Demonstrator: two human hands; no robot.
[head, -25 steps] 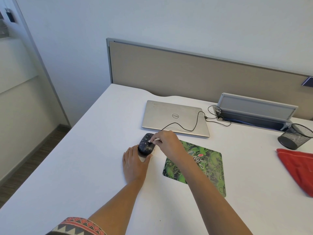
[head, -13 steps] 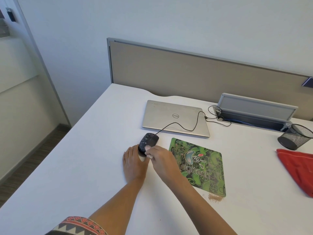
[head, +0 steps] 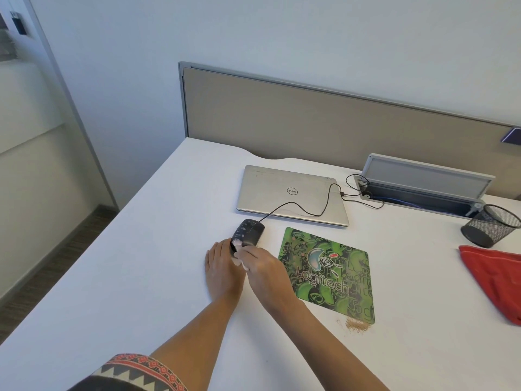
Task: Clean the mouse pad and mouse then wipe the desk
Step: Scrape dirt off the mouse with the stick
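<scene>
Mouse (head: 249,231): one, black and wired, on the desk (head: 127,277) at centre frame, just left of the mouse pad and apart from it.
Mouse pad (head: 329,275): one, green, printed "Logitech", flat, right of centre.
Left hand (head: 224,268): yours lies flat on the desk, fingers straight, tips touching the mouse's near end; it grips nothing.
Right hand (head: 263,270): your fingers are curled and pinch one small white wipe (head: 243,264) at the mouse's near end.
Crumbs (head: 356,324): one tan patch at the pad's lower right corner.
Laptop (head: 290,193): one, silver, closed, above the mouse; the mouse cable (head: 296,206) crosses its lid.
Red cloth (head: 496,277): one, at the right edge.
Mesh cup (head: 490,225): one, black, above the cloth.
</scene>
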